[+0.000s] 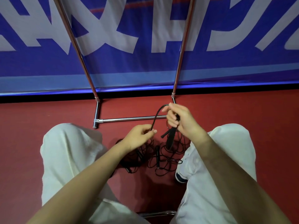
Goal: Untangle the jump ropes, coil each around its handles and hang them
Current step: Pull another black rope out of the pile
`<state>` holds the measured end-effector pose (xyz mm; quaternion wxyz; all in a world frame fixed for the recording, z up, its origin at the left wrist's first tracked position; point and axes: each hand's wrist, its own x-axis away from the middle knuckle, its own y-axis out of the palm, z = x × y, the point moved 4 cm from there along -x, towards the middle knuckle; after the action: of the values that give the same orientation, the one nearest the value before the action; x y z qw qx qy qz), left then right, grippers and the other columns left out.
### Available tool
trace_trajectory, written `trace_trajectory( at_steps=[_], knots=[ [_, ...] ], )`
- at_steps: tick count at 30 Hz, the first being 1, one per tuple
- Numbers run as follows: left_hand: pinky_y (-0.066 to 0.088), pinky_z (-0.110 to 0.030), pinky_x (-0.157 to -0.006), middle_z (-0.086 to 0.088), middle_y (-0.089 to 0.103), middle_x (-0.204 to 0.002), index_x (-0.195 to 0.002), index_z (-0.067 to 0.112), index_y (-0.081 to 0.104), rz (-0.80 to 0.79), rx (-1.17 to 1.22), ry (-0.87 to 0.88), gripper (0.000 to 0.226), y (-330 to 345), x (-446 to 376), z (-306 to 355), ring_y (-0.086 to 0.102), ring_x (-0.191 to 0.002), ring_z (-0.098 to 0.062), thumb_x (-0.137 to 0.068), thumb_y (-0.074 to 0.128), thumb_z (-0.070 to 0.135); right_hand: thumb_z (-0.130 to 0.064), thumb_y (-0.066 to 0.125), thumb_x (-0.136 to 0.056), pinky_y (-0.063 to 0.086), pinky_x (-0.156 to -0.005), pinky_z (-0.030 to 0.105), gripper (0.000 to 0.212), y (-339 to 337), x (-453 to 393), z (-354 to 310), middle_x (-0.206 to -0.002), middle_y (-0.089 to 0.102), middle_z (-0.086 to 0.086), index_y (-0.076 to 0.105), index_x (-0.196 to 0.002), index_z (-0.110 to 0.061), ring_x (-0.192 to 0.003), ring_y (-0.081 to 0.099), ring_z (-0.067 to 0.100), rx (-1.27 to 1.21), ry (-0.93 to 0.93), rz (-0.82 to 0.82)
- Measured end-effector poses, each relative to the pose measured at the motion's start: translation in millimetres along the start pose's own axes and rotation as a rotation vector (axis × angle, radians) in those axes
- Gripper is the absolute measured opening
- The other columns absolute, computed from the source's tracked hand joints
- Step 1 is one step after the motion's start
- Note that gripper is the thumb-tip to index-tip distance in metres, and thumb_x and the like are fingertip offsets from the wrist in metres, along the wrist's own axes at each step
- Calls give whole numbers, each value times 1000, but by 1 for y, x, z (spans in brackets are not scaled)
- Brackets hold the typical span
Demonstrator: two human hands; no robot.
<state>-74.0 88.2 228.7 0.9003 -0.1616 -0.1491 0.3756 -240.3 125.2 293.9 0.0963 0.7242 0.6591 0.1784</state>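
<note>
A tangle of black jump ropes (161, 160) lies on the red floor between my knees, with a loose black handle (157, 155) among the loops. My right hand (179, 120) grips a pair of black handles (169, 139) that hang down from it. A black cord (156, 116) arches up from that hand and comes down to my left hand (139, 136), which pinches it between thumb and fingers. More cord trails down from both hands into the pile.
A chrome rack stands just ahead, with two slanted uprights (80, 57) and a low crossbar (129, 119) on the floor. Behind it hangs a blue banner (145, 65) with white lettering. My knees in white trousers (68, 152) flank the ropes. A white shoe (182, 173) touches the pile.
</note>
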Motion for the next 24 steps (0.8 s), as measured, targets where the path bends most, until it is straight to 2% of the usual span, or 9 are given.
trace_trajectory(
  at_steps=[5, 9, 11, 13, 16, 18, 20, 22, 24],
  knots=[
    [42, -36, -66, 3, 51, -58, -67, 14, 50, 134, -359, -121, 40, -33, -9, -15, 50, -63, -21, -99, 54, 38, -19, 38, -103, 22, -34, 18, 36, -30, -6, -10, -44, 33, -8, 56, -77, -3, -33, 27, 3, -224, -57, 270],
    [43, -38, -88, -5, 68, -82, -84, 13, 68, 251, -626, -94, 33, -53, -6, -18, 57, -99, -27, -99, 53, 38, -22, 39, -103, 20, -35, 18, 34, -32, -3, -5, -45, 31, -9, 57, -78, -6, -34, 25, 4, -302, -96, 359],
    [43, -36, -86, 0, 68, -74, -84, 8, 66, 235, -474, -145, 37, -61, -3, -23, 60, -87, -22, -98, 55, 40, -23, 39, -104, 22, -36, 18, 33, -39, 0, -9, -47, 30, -10, 56, -80, -8, -36, 25, 4, -364, -130, 425],
    [43, -28, -69, 5, 63, -61, -74, 7, 57, 148, -227, -227, 43, -67, -1, -28, 54, -65, -13, -96, 58, 44, -25, 39, -104, 22, -38, 18, 31, -51, 4, -14, -49, 30, -10, 57, -84, -10, -39, 24, 4, -451, -173, 517],
    [35, -28, -60, 2, 47, -62, -69, 13, 51, 105, -275, -220, 41, -74, 2, -30, 41, -59, -11, -98, 55, 42, -25, 41, -103, 22, -39, 18, 26, -75, 10, -25, -48, 34, -10, 58, -90, -11, -38, 25, 4, -572, -245, 659],
    [34, -28, -62, 0, 46, -68, -74, 13, 55, 168, -161, -167, 33, -77, 4, -23, 42, -64, -11, -103, 48, 27, -20, 48, -99, 23, -39, 18, 16, -77, 11, -31, -53, 45, -9, 61, -95, -11, -38, 28, 4, -422, -254, 663],
    [35, -22, -60, 14, 48, -65, -79, 16, 56, 208, 16, -74, 28, -74, 6, -1, 41, -60, -3, -104, 42, 15, -14, 51, -98, 26, -38, 18, 21, -60, 10, -29, -73, 65, -12, 62, -116, -11, -39, 35, 6, -26, -202, 569],
    [31, -18, -54, 17, 44, -58, -83, 15, 57, 160, 91, 36, 24, -64, 9, 28, 35, -55, -2, -100, 40, 21, -11, 50, -100, 34, -39, 17, 45, -26, 10, -11, -106, 66, -20, 44, -144, -20, -45, 45, 9, 388, -120, 350],
    [30, -19, -52, 16, 42, -57, -85, 14, 57, 91, 122, 135, 25, -55, 11, 50, 33, -55, -4, -99, 41, 25, -11, 49, -100, 41, -47, 16, 60, 11, 14, 17, -119, 57, -21, 26, -152, -31, -53, 50, 13, 590, -12, 88]
  ],
)
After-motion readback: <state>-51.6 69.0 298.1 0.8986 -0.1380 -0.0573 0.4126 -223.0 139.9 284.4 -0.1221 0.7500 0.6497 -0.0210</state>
